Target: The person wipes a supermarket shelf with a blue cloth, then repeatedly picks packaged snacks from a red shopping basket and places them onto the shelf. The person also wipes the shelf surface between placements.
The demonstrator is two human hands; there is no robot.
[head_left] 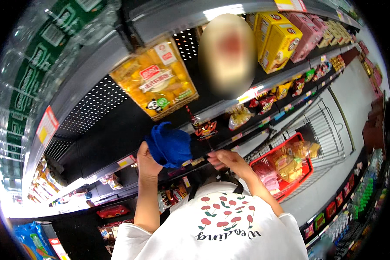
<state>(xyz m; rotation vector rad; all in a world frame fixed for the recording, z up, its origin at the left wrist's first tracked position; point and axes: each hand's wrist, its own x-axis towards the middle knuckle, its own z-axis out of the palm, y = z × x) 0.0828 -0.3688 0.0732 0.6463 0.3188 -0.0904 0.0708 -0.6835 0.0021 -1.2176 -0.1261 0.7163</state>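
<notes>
My left hand point(148, 161) is raised at the front of the shelf and grips a bunched blue cloth point(169, 145). The cloth is folded over itself and hides most of the fingers. My right hand point(228, 161) is a short way to the right, fingers curled in toward the thumb. Whatever lies between its fingertips is too small to make out. Just above that hand hangs a small dark packet with orange-red print point(205, 129). Beyond the cloth, a large yellow bag of bread rolls point(156, 78) leans on the black shelf point(112, 115).
Yellow boxes point(276, 41) and pink boxes point(305, 34) line the upper shelf at right. Snack bags point(239, 117) fill the shelf below. A red basket point(305, 171) with packaged food is in a wire cart point(329, 130) at my right. Clear-wrapped green packs point(39, 60) are at far left.
</notes>
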